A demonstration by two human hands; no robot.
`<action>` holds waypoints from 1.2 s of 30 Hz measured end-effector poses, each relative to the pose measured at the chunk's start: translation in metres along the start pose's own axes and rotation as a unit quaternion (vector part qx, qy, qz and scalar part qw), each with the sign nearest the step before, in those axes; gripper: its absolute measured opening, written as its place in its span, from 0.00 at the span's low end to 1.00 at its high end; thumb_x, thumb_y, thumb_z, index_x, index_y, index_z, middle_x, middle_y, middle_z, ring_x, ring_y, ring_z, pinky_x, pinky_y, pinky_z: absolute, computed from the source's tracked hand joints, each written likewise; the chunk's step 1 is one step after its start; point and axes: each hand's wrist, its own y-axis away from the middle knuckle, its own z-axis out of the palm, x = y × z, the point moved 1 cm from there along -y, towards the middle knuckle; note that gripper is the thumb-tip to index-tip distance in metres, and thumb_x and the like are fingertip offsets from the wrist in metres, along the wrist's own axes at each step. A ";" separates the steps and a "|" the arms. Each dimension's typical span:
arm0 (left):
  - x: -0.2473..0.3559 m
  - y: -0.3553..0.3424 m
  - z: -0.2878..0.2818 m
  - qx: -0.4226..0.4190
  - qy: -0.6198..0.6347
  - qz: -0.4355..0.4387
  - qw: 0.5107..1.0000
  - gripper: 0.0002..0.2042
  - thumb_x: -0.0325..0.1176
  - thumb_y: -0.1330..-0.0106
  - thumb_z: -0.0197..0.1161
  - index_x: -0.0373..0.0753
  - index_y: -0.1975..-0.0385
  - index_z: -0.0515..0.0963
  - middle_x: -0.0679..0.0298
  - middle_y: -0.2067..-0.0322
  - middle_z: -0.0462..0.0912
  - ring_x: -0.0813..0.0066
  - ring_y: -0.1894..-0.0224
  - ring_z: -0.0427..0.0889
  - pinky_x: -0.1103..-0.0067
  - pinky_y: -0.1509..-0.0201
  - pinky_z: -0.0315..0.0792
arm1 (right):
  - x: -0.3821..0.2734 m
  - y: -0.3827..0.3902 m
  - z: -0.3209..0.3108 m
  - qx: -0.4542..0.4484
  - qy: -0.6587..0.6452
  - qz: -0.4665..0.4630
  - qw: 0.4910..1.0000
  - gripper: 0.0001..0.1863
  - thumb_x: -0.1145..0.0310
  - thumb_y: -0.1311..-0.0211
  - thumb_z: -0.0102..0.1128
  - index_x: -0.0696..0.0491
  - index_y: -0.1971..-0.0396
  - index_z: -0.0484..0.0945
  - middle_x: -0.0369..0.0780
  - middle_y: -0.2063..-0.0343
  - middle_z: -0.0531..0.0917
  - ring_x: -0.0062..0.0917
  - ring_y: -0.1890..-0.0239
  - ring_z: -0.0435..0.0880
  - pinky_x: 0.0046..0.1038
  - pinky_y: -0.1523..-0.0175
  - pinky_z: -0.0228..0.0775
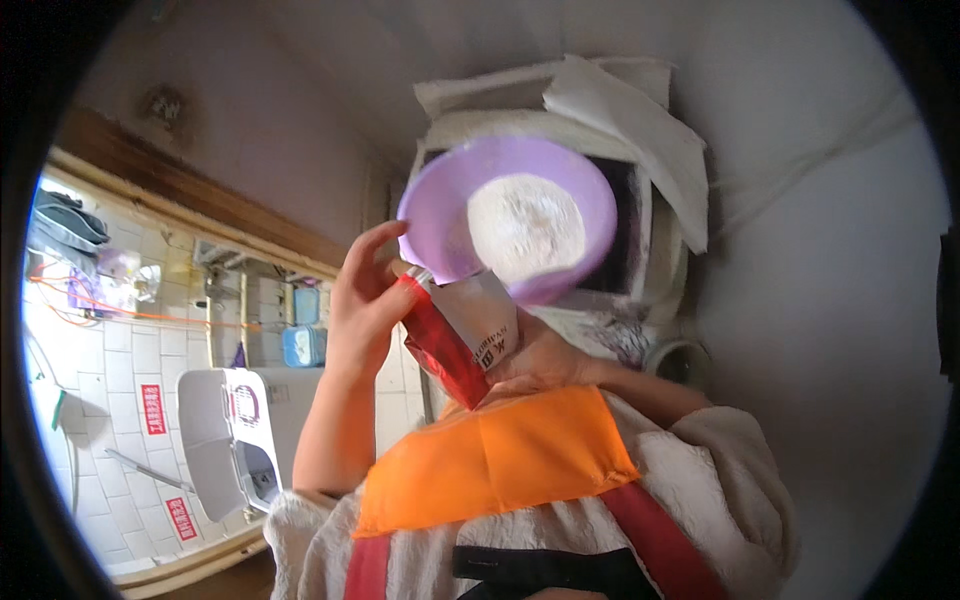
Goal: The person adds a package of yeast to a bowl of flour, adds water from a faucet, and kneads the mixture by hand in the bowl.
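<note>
One red-and-white packet (450, 345) is in play, caught between the left hand (365, 300) and the right hand (555, 360), tilted, just on the near side of a purple bowl (440, 190). Look at the left: thumb and fingers closed on the packet's upper corner, its index finger stretching up toward the bowl's rim, and whether it touches, I can't tell. Over on the right, the hand cups the packet's other side, gripping low, some of its fingers hidden behind it. Beyond both hands, the bowl carries a broad mound of white powder (530, 225), heaped toward its right side! Past the bowl, to the right and ahead of the hands, pale sheets (640, 145) lie overlapping. Just beyond the right forearm, a round vessel (680, 362) shows dimly. Nearer the body, below the hands, an orange apron panel (495, 465) spreads wide. And well out to the left of the left hand, blue containers (303, 346) stand above a white cabinet-like unit (285, 410), with white tiles (120, 360) farther left.
</note>
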 end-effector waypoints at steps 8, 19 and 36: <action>-0.036 -0.037 -0.013 0.095 -0.058 -0.115 0.987 0.22 0.23 0.41 0.67 0.31 0.46 0.71 0.63 0.60 0.81 0.79 0.60 0.79 0.81 0.54 0.74 | -0.027 -0.066 -0.027 -0.057 0.175 0.014 0.983 0.22 0.66 0.46 0.70 0.55 0.51 0.76 0.40 0.58 0.83 0.28 0.55 0.80 0.32 0.49 0.71; -0.028 -0.091 -0.018 0.042 -0.165 -0.113 0.979 0.19 0.27 0.32 0.59 0.30 0.43 0.69 0.62 0.54 0.80 0.78 0.54 0.77 0.80 0.49 0.71 | -0.018 -0.103 -0.038 -0.052 0.117 -0.011 0.992 0.23 0.62 0.42 0.69 0.55 0.50 0.74 0.38 0.58 0.82 0.24 0.54 0.78 0.29 0.47 0.69; -0.030 -0.106 -0.029 0.010 -0.216 -0.088 0.972 0.15 0.26 0.34 0.59 0.31 0.48 0.73 0.65 0.59 0.81 0.81 0.60 0.77 0.83 0.54 0.71 | -0.015 -0.111 -0.037 0.033 0.198 -0.045 0.979 0.23 0.59 0.49 0.72 0.53 0.55 0.78 0.42 0.60 0.83 0.30 0.55 0.82 0.33 0.50 0.71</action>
